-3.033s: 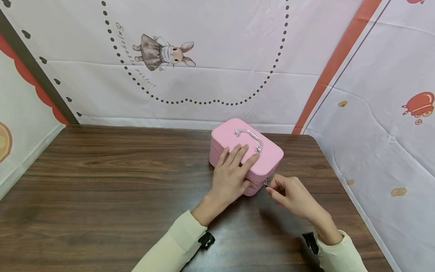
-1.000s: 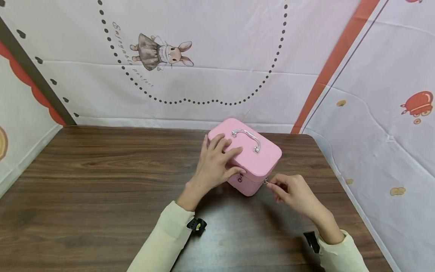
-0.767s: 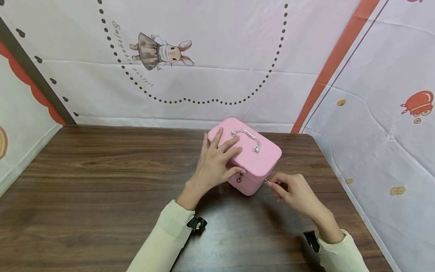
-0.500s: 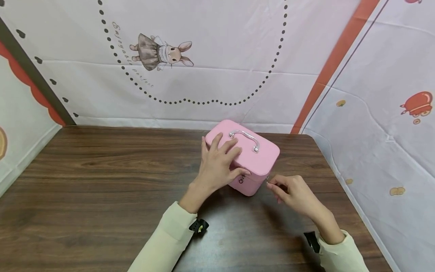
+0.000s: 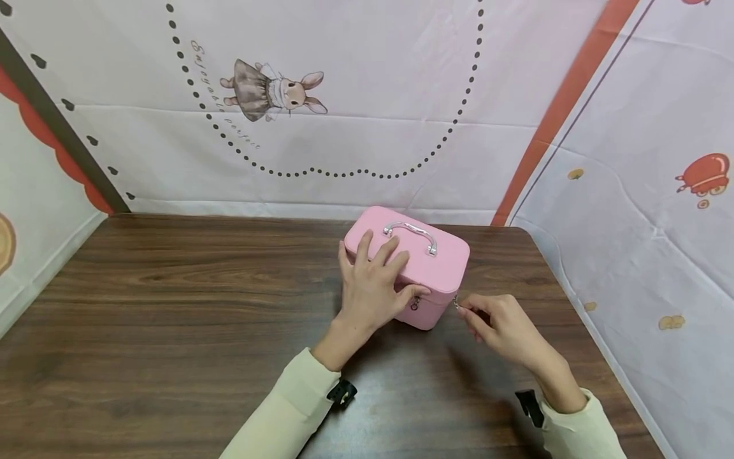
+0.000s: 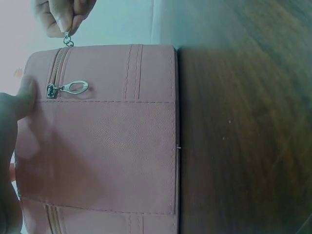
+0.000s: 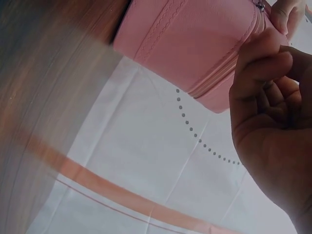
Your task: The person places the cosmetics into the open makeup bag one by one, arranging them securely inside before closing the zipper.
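A pink box-shaped cosmetic case (image 5: 438,271) with a silver handle (image 5: 411,227) on its lid stands near the table's back edge. My left hand (image 5: 369,290) rests on the lid's near left side, fingers spread and thumb along the front by the seam. Beside that thumb a silver zipper pull (image 5: 415,305) hangs; the left wrist view shows this oval zipper pull (image 6: 75,87) up close. At the right corner my right hand (image 5: 501,325) pinches a second zipper pull (image 6: 68,39) between thumb and forefinger. In the right wrist view, the fingers hide that pull, while the zipper track (image 7: 214,75) runs along the case.
The brown wood-grain table (image 5: 201,331) spreads out to the left and front. Behind it hangs a white printed cloth (image 5: 367,146) with a rabbit picture (image 5: 272,90), close to the case. Another cloth wall (image 5: 636,255) borders the right edge.
My left hand has slid from the lid's front middle to its left side, uncovering the front zipper pull. The case has turned slightly, its left end nearer. The right hand keeps its pinch.
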The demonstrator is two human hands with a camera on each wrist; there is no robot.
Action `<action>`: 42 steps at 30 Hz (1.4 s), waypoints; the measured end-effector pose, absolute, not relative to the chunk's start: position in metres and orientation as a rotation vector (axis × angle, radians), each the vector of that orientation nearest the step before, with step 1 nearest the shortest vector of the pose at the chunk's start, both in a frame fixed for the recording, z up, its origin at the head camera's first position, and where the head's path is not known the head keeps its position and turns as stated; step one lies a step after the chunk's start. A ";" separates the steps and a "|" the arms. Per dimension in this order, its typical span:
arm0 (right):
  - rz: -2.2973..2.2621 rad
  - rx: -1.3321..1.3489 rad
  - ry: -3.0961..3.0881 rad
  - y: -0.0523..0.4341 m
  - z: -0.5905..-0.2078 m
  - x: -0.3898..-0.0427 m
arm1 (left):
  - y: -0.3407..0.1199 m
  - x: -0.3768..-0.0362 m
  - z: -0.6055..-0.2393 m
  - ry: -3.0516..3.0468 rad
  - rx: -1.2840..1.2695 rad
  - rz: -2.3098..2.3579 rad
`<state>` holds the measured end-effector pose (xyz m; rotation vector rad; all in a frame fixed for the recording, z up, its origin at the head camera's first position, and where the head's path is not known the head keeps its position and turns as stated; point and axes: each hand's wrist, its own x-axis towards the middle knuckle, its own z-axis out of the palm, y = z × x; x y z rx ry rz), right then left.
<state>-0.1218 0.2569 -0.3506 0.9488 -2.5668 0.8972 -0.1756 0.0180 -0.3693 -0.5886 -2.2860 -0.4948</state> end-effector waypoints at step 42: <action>0.858 0.964 -2.514 0.239 -0.356 -0.116 | 0.035 -0.165 -0.375 -2.197 -0.445 -0.452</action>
